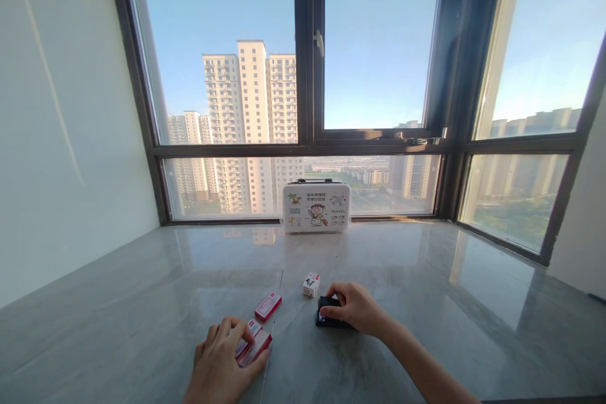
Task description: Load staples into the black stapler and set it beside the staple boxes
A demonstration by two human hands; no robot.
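Note:
My left hand [222, 360] rests on the marble sill with its fingers curled over two small red-and-white boxes [253, 344] lying side by side. A third red box [267, 306] lies just beyond them, apart from the hand. My right hand [354, 308] covers a small black device [329, 317], fingers bent around its top. A small white cube-shaped box [311, 285] with red print stands a little left of the right hand, untouched.
A white tin case [316, 206] with cartoon travel pictures stands upright against the window at the back. The grey marble sill [142, 303] runs wide to both sides. Dark window frames [308, 76] and a white wall on the left enclose it.

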